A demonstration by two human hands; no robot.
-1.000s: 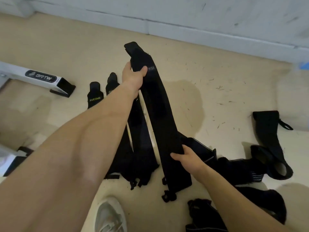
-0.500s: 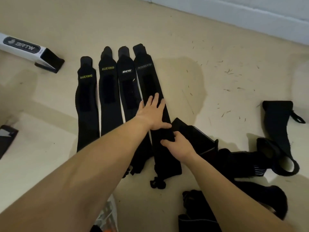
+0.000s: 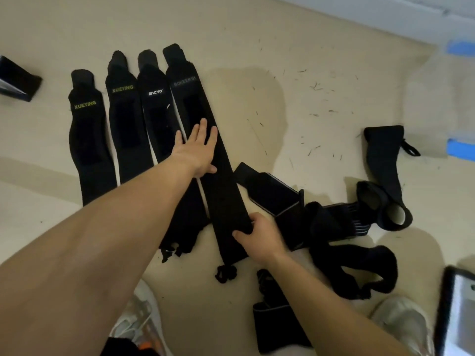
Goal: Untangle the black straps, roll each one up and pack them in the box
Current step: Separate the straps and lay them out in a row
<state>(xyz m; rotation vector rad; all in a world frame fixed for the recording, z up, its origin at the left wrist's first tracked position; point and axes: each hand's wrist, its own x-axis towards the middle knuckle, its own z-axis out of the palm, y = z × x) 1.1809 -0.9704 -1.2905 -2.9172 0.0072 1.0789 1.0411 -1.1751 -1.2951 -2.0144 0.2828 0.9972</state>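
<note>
Four black straps (image 3: 128,129) on the floor (image 3: 295,47), two labelled XUEYING. Left hand (image 3: 196,150) lies flat, fingers spread, on the rightmost strap (image 3: 222,194); right hand (image 3: 259,236) grips its edge.

Four straps (image 3: 90,140) are laid side by side on the floor (image 3: 295,104). A heap (image 3: 323,224) is piled right of the last strap (image 3: 221,191).

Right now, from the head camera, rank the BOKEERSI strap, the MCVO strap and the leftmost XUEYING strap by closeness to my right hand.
1. BOKEERSI strap: rightmost in the row, gripped by the right hand.
2. MCVO strap: next to its left.
3. The leftmost XUEYING strap: far left of the row.
</note>
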